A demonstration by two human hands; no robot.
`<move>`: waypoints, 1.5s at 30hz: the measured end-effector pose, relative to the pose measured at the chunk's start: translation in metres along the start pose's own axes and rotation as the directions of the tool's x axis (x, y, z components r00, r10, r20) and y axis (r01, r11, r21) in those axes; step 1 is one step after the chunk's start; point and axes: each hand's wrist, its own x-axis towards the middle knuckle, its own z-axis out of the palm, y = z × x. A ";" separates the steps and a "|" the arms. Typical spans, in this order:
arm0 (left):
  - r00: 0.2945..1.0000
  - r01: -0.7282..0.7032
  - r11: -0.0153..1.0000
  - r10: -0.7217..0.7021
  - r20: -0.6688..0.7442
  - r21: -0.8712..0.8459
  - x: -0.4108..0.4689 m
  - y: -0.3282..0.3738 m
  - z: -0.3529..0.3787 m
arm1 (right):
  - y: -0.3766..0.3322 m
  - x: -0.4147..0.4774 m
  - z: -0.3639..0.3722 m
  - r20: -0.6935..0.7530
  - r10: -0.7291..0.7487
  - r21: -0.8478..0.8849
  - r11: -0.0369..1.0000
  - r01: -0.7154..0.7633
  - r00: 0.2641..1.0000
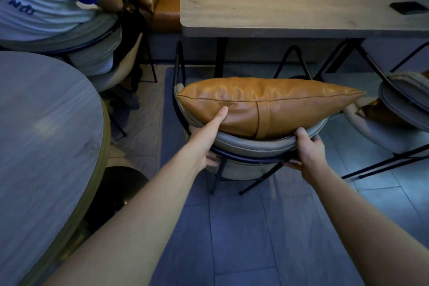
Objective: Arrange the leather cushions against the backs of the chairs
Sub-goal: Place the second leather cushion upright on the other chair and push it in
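- Cushion (267, 104): tan leather, plump, a seam along its upper edge and a stitched band down the middle, standing on edge inside the curved grey back of a chair (255, 145) drawn up to a wooden table (290, 2)
- Left hand (209, 137) grips the chair's back rim, thumb stretched up and pressed against the cushion's face
- Right hand (307, 153) is curled tight around the rim at the other side, thumb on top, fingers underneath
- Second tan cushion (380, 115) lies on the seat of the next chair (404, 97), at right
- Phone (409, 7) rests on the table; a seated person (46, 2) is at upper left
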 end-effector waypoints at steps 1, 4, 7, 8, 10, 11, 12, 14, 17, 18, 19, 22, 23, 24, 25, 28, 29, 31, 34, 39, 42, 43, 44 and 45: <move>1.000 -0.008 1.000 0.008 -0.005 -0.005 -0.001 0.000 0.001 | 0.002 -0.005 0.006 -0.017 -0.004 0.013 1.000 0.005 1.000; 0.999 -0.028 0.999 0.027 -0.021 -0.027 -0.001 0.000 0.002 | 0.013 -0.022 0.029 -0.062 0.018 -0.046 0.999 -0.021 0.998; 0.999 -0.048 0.998 0.047 -0.025 -0.046 -0.002 -0.001 0.002 | 0.017 -0.036 0.048 -0.111 0.117 -0.007 0.993 -0.118 0.987; 0.998 -0.055 0.997 0.054 -0.027 -0.048 -0.002 -0.002 0.001 | 0.016 -0.038 0.052 -0.130 0.139 0.017 0.990 -0.138 0.982; 0.998 -0.063 0.996 0.061 -0.027 -0.057 0.000 -0.003 0.002 | 0.015 -0.041 0.061 -0.176 0.154 0.041 0.988 -0.149 0.972; 0.998 -0.065 0.996 0.063 -0.028 -0.065 0.001 -0.004 0.003 | 0.016 -0.046 0.068 -0.200 0.153 0.048 0.988 -0.146 0.968; 0.998 -0.064 0.995 0.062 -0.030 -0.076 0.003 -0.005 0.004 | 0.017 -0.052 0.076 -0.219 0.151 0.052 0.988 -0.143 0.964; 0.997 -0.057 0.994 0.052 -0.048 -0.098 0.006 -0.007 0.005 | 0.023 -0.069 0.099 -0.235 0.157 0.056 0.987 -0.148 0.959; 0.998 -0.038 0.995 0.032 -0.060 -0.095 0.006 -0.006 0.003 | 0.027 -0.087 0.128 -0.238 0.192 0.082 0.981 -0.178 0.952; 0.998 -0.035 0.996 0.031 -0.045 -0.081 0.005 -0.006 0.000 | 0.027 -0.086 0.132 -0.247 0.199 0.077 0.980 -0.185 0.949; 0.999 -0.036 0.997 0.035 -0.024 -0.066 0.005 -0.005 -0.003 | 0.026 -0.083 0.133 -0.256 0.203 0.071 0.979 -0.191 0.945; 0.998 -0.063 0.997 0.063 -0.007 -0.053 0.005 -0.008 -0.013 | 0.025 -0.072 0.132 -0.280 0.216 0.070 0.976 -0.204 0.936; 0.996 -0.087 0.995 0.087 -0.021 -0.042 0.006 -0.008 -0.015 | 0.025 -0.070 0.133 -0.285 0.219 0.071 0.976 -0.207 0.933; 0.992 -0.118 0.992 0.117 -0.038 -0.032 0.008 -0.008 -0.017 | 0.025 -0.069 0.133 -0.284 0.220 0.077 0.976 -0.206 0.933; 0.988 -0.149 0.988 0.147 -0.053 -0.030 0.010 -0.008 -0.018 | 0.025 -0.069 0.134 -0.277 0.218 0.083 0.976 -0.202 0.936; 0.979 -0.194 0.979 0.190 -0.070 -0.062 0.014 -0.009 -0.017 | 0.023 -0.067 0.131 -0.255 0.210 0.096 0.977 -0.192 0.944; 0.980 -0.195 0.978 0.190 -0.066 -0.075 0.015 -0.011 -0.016 | 0.022 -0.067 0.129 -0.251 0.209 0.103 0.977 -0.188 0.945; 0.981 -0.190 0.978 0.186 -0.058 -0.089 0.015 -0.015 -0.013 | 0.020 -0.065 0.121 -0.246 0.194 0.120 0.978 -0.168 0.950; 0.980 -0.198 0.977 0.195 -0.039 -0.077 0.018 -0.016 -0.008 | 0.020 -0.060 0.106 -0.240 0.163 0.118 0.983 -0.138 0.957; 0.983 -0.182 0.982 0.182 0.002 -0.045 0.019 -0.016 0.003 | 0.026 -0.052 0.091 -0.248 0.105 0.064 0.994 -0.092 0.963; 0.981 -0.193 0.980 0.193 0.004 -0.041 0.021 -0.015 0.003 | 0.028 -0.054 0.093 -0.256 0.099 0.090 0.993 -0.078 0.961; 0.981 -0.196 0.980 0.196 0.004 -0.034 0.022 -0.015 0.003 | 0.029 -0.055 0.094 -0.251 0.107 0.117 0.990 -0.080 0.962; 0.980 -0.198 0.980 0.198 0.006 -0.029 0.022 -0.015 0.003 | 0.031 -0.058 0.096 -0.241 0.120 0.158 0.984 -0.083 0.963; 0.980 -0.199 0.980 0.199 0.007 -0.024 0.022 -0.015 0.003 | 0.031 -0.060 0.098 -0.226 0.132 0.208 0.975 -0.084 0.965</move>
